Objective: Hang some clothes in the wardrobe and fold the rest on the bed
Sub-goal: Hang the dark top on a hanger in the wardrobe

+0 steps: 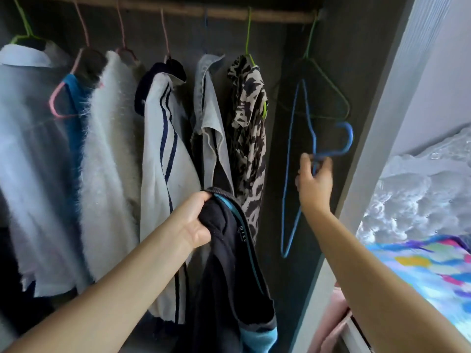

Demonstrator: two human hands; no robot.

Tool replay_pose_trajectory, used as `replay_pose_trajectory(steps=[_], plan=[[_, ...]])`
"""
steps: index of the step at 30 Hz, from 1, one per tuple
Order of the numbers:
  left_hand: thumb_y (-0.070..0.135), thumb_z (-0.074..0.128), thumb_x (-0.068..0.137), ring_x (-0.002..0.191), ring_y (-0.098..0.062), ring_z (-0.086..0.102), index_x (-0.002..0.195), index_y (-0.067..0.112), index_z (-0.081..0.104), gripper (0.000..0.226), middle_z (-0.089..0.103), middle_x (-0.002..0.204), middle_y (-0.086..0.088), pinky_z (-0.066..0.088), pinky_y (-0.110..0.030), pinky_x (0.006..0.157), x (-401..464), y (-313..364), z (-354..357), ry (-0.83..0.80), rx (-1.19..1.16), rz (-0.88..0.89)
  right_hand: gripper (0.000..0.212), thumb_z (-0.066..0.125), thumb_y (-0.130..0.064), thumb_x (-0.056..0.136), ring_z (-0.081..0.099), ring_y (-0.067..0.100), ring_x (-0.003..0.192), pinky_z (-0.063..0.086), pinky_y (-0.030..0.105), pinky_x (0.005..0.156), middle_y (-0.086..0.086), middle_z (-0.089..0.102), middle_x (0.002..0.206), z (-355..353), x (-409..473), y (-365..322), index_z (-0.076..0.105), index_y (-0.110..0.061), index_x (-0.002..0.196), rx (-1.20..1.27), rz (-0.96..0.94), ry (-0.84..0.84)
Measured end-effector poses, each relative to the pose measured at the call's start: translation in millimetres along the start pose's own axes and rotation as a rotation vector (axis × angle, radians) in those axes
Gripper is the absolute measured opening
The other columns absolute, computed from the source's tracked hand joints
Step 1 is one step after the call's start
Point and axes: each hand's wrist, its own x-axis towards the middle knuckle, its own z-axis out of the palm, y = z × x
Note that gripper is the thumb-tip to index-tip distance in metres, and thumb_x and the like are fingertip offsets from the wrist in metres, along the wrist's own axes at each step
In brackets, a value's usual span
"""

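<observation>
Nearest to the camera, the left hand (196, 220) has its fingers curled tight around a bunched part of the dark garment (229, 271), close to its ribbed edge with the turquoise band, and the rest of the cloth hangs down from this grip in loose folds. The garment looks soft and limp and rather light, so I judge it will not keep any shape by itself; it is better to hold it at the neck or shoulder seam, where the fabric is thicker, and to open this part before the hanger goes in. A little farther, the right hand (314, 179) pinches the blue hanger (289, 174) at the neck, just under its hook, between the fingertips and the thumb. This hanger seems thin, stiff and light, and it is off the rod, tilted so that the hook points to the right. The neck is a good place to hold it, because there it does not swing much. Behind the right hand a green hanger (328, 80) hangs without clothes on the rod (178, 8). On the left of it hang a patterned blouse (248, 118), a grey shirt (207, 110) and a white striped top (163, 138), close together.
</observation>
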Motion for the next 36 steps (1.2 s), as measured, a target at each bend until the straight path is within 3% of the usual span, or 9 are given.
replay_pose_trajectory(steps=[4,9,11,14,17,22,27,31,36], plan=[[0.014,0.045,0.097,0.066,-0.028,0.061,0.077,-0.001,0.060,0.029,0.067,0.065,-0.013,0.051,-0.038,0.061,-11.0,-18.8,-22.2,0.126,0.007,-0.082,0.038,0.041,-0.037,0.100,0.024,0.005,0.032,0.021,0.014,0.034,-0.011,0.028,0.040,-33.1,-35.3,-18.6,0.066,-0.019,0.078,0.276,0.295,0.013],[0.013,0.049,0.096,0.092,-0.025,0.060,0.100,0.004,0.061,0.016,0.063,0.096,-0.012,0.047,-0.035,0.087,-21.7,-39.1,-45.1,0.250,0.059,-0.149,0.046,0.042,-0.047,0.099,0.018,0.003,0.034,0.020,0.017,0.031,-0.007,0.024,0.042,-64.4,-101.6,-60.1,0.069,-0.022,0.072,0.749,0.311,-0.177],[0.009,0.045,0.096,0.085,-0.018,0.064,0.094,0.004,0.059,0.015,0.061,0.095,-0.014,0.050,-0.026,0.086,-24.7,-42.7,-50.4,0.263,0.059,-0.108,0.049,0.040,-0.046,0.100,0.017,0.004,0.034,0.018,0.017,0.032,-0.006,0.023,0.042,-67.7,-124.4,-77.7,0.069,-0.023,0.067,0.777,0.273,-0.170],[-0.007,0.034,0.097,0.037,0.000,0.052,0.070,0.008,0.042,0.032,0.044,0.071,-0.008,0.043,-0.010,0.045,-26.0,-43.7,-56.4,0.270,-0.021,-0.097,0.050,0.039,-0.045,0.100,0.015,0.003,0.035,0.017,0.016,0.032,-0.006,0.022,0.042,-74.8,-142.4,-98.7,0.068,-0.024,0.066,0.866,0.191,-0.152],[0.010,0.050,0.095,0.058,-0.015,0.052,0.069,0.008,0.047,0.026,0.050,0.071,-0.005,0.044,-0.025,0.067,-29.3,-46.6,-67.5,0.317,0.117,-0.095,0.046,0.042,-0.048,0.097,0.015,0.004,0.034,0.019,0.016,0.032,-0.006,0.021,0.041,-76.0,-149.6,-107.6,0.067,-0.025,0.066,0.936,0.163,-0.175],[0.006,0.045,0.096,0.038,-0.015,0.051,0.054,0.007,0.052,0.042,0.051,0.038,0.000,0.041,-0.022,0.039,-29.5,-34.9,-63.8,0.171,0.191,-0.100,0.042,0.046,-0.046,0.091,0.019,0.003,0.034,0.018,0.013,0.035,-0.011,0.025,0.044,-46.0,-188.2,-67.5,0.069,-0.021,0.067,0.619,0.175,-0.324],[0.014,0.049,0.092,0.051,-0.024,0.060,0.064,0.009,0.060,0.031,0.062,0.045,-0.008,0.047,-0.031,0.052,-29.2,-1.1,-78.5,0.173,0.206,-0.012,0.040,0.048,-0.049,0.094,0.022,0.007,0.040,0.019,0.019,0.041,-0.010,0.026,0.047,-44.0,-214.3,-12.6,0.070,-0.021,0.076,0.144,0.144,-0.593],[0.010,0.053,0.091,0.041,-0.020,0.059,0.064,0.008,0.058,0.027,0.062,0.052,-0.009,0.047,-0.020,0.037,-12.4,13.2,-106.9,0.261,0.234,0.042,0.037,0.043,-0.048,0.095,0.023,0.006,0.038,0.020,0.019,0.039,-0.012,0.028,0.042,-56.9,-210.5,-0.8,0.069,-0.026,0.080,-0.185,0.240,-0.822],[-0.002,0.041,0.092,0.062,-0.022,0.052,0.073,0.007,0.054,0.025,0.062,0.066,-0.012,0.043,-0.019,0.032,16.1,11.7,-134.0,0.401,0.345,0.122,0.039,0.039,-0.044,0.100,0.022,0.009,0.036,0.019,0.020,0.036,-0.011,0.027,0.041,-63.0,-188.3,-18.9,0.070,-0.033,0.078,-0.474,0.336,-1.044]])
